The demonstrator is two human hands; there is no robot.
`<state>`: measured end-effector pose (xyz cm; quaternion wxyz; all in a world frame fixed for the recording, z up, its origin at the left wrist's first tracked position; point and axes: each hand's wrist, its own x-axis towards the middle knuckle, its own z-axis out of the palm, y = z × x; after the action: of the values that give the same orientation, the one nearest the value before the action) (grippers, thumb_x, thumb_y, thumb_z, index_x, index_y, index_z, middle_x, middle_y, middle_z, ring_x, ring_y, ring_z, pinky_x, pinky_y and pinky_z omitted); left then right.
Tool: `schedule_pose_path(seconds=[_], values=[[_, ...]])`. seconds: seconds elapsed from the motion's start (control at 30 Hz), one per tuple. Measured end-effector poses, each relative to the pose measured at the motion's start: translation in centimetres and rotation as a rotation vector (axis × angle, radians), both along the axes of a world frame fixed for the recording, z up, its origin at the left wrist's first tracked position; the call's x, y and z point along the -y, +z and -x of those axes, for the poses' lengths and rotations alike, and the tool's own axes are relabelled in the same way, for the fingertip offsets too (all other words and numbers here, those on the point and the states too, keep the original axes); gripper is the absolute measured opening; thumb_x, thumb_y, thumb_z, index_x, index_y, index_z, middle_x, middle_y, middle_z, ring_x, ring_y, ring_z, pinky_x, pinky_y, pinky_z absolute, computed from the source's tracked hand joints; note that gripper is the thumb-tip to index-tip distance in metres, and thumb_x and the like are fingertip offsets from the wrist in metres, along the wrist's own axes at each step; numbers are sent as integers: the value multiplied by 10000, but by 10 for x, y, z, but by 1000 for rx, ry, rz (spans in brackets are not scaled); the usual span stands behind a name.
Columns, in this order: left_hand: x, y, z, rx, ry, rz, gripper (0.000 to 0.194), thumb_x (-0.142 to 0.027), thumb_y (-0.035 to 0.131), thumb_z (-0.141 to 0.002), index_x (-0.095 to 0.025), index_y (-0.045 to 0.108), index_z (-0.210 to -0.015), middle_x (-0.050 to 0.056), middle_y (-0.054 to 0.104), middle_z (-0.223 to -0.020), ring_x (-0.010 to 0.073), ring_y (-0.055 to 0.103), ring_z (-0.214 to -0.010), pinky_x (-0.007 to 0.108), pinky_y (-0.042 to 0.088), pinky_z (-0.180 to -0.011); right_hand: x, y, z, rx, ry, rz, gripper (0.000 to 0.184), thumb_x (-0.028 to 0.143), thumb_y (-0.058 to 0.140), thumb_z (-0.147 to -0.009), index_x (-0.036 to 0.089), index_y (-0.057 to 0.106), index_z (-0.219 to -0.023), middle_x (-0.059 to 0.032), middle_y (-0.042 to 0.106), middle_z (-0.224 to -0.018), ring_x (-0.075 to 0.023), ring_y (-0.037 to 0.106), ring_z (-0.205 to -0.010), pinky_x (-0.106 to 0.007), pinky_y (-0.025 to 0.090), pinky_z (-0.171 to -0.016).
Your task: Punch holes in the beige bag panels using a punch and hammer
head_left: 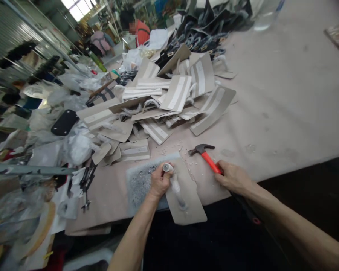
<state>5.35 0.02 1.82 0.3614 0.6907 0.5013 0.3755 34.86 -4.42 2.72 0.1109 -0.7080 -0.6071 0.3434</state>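
My left hand [159, 184] is closed around a short metal rod [166, 167] whose round end faces up; it looks like a punch, its lower end hidden. Under this hand lies a beige panel [193, 205] with rounded corners and a strap wrapped in clear plastic. The panel rests partly on a grey, scuffed pad [141, 184] and juts past the table edge. To the right, my right hand [233, 176] grips the red handle of a claw hammer [207, 156]. The black hammer head is low over the table, apart from the rod.
Beyond the pad is a heap of beige panels [175, 94] with white strips. White crumbs lie near the hammer. Dark pieces [214, 19] and a clear bottle [265, 17] stand at the back. Plastic bags [79, 145] crowd the left. Two people sit farther off.
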Motion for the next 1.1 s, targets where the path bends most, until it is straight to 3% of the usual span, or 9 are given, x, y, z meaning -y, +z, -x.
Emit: schedule_pose_path(seconds=[0.2,0.3,0.43,0.53,0.63,0.77,0.9,1.0,1.1], values=[[-2,4,2,35,-59,-46,198,-254,577,-877,-180,677,-1031,52,735,-945,172,674,-814,267,521,-753,9,18,21,-931,-439,472,108,295,504,-877,200,483,-832,44,527,-600,-86,467,-428,-208,355,-446],[-2,1,3,56,-67,-71,197,-233,569,-865,-181,681,-1018,47,725,-906,169,662,-784,262,514,-729,21,18,36,-1031,-542,535,160,322,475,-928,190,489,-838,47,511,-591,-78,468,-410,-202,390,-434],[-3,0,4,85,-62,-52,207,-229,569,-836,-187,683,-1004,32,707,-852,164,638,-745,253,504,-707,27,16,52,-928,-568,435,210,338,429,-962,198,452,-807,73,447,-549,-53,390,-361,-169,299,-382],[-3,0,4,93,-54,-31,218,-226,567,-819,-184,679,-1002,25,694,-829,156,618,-715,243,491,-690,25,27,60,-860,-558,335,226,347,445,-954,205,438,-779,86,413,-527,-44,338,-352,-165,241,-375],[-4,0,4,92,-67,-49,202,-214,562,-817,-182,681,-976,22,677,-797,160,609,-711,245,485,-687,24,57,67,-654,-373,126,262,406,439,-945,219,432,-762,63,455,-558,-73,387,-399,-200,281,-406],[-4,-2,4,87,-70,-67,206,-198,556,-821,-181,675,-988,17,669,-799,159,605,-717,247,475,-696,27,92,77,-91,11,-343,306,457,363,-962,228,438,-774,19,493,-583,-130,440,-498,-261,294,-503],[-4,-3,4,63,-59,-63,154,-196,556,-816,-180,664,-924,-6,625,-724,150,570,-658,240,451,-654,26,100,80,275,270,-339,263,360,342,-986,198,507,-861,-16,533,-575,-134,424,-462,-283,197,-496],[-5,-3,4,42,-64,-71,163,-186,554,-812,-183,662,-935,-8,615,-710,152,566,-649,245,449,-652,21,124,76,335,331,-359,244,337,354,-982,200,505,-847,-6,528,-553,-126,405,-434,-280,185,-484],[-5,-4,3,46,-80,-76,183,-182,554,-813,-185,668,-956,10,651,-772,162,596,-706,246,463,-683,16,170,74,241,180,-647,311,435,316,-994,228,458,-810,20,486,-539,-122,379,-419,-270,228,-474]])
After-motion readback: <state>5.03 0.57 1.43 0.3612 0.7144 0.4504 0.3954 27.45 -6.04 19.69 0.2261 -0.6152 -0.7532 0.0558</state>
